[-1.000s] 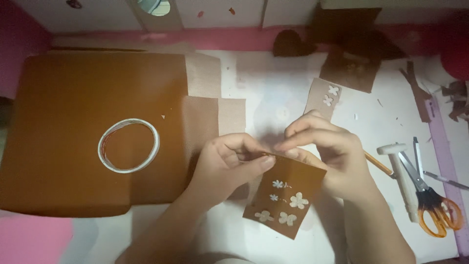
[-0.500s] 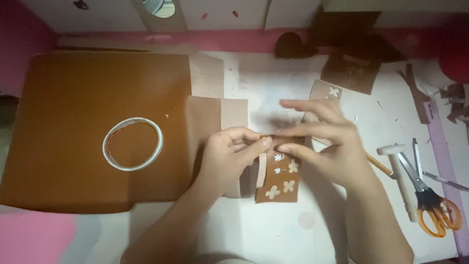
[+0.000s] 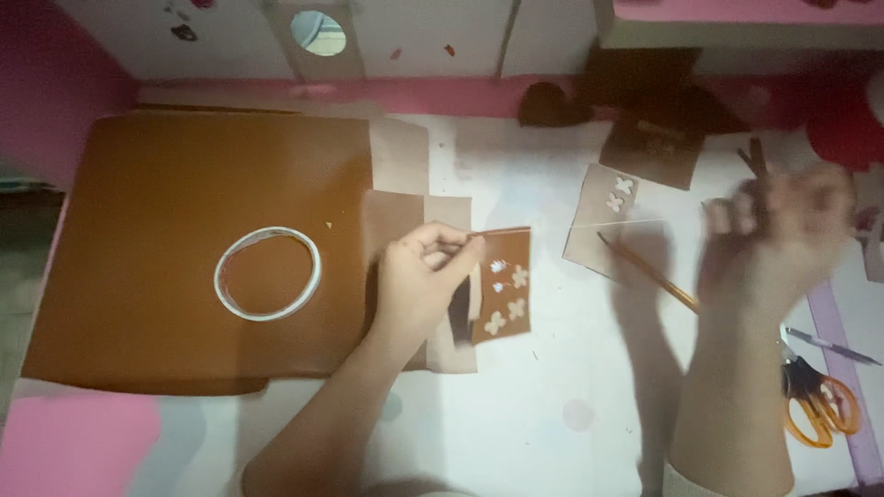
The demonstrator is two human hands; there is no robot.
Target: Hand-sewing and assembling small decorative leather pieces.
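My left hand [image 3: 419, 281] pinches the top edge of a small brown paper piece [image 3: 505, 290] decorated with white flowers, holding it just above the white table. My right hand [image 3: 773, 244] is blurred out to the right, raised above the table, fingers loosely curled; whether it holds anything I cannot tell. A thin pencil-like stick [image 3: 645, 271] lies on the table between the two hands.
A large brown sheet [image 3: 184, 184] covers the left of the table with a white tape ring [image 3: 267, 273] on it. Another flowered brown scrap [image 3: 603, 216] lies at centre right. Orange-handled scissors [image 3: 815, 405] lie at the right edge. Dark paper scraps [image 3: 645, 120] sit at the back.
My right hand has let go of the flowered piece and swung away to the right. My left hand still holds the piece, now alone.
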